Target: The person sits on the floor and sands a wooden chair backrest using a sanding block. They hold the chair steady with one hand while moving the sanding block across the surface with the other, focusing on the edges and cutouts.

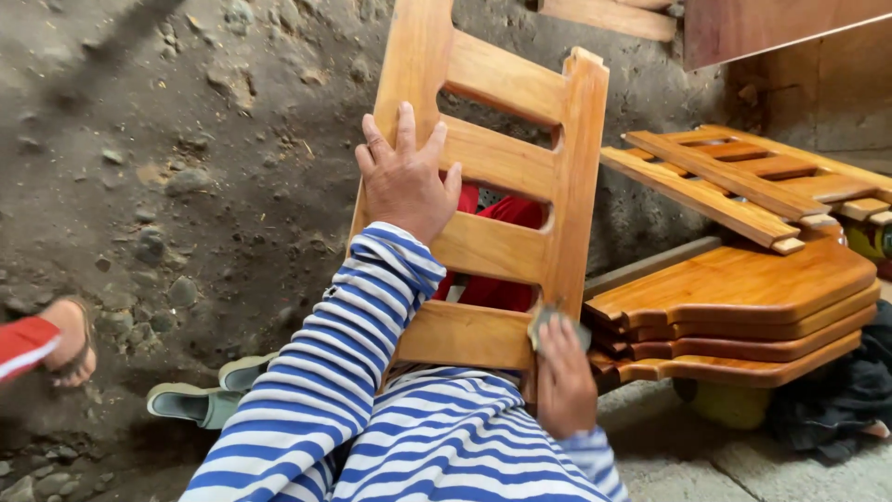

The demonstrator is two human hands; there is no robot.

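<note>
Stony dirt floor (186,139); slatted wooden chair back (502,186), left hand (406,181) open flat on it, right hand (564,376) gripping sandpaper (548,323)

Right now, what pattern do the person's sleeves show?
Blue and white stripes on the sleeves, clearest in the head view.

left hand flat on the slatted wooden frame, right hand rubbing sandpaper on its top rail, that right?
Not quite. The head view shows the right hand pressing the sandpaper low on the frame, at the foot of its right upright, not on the top rail. The left hand does lie flat on the slats.
</note>
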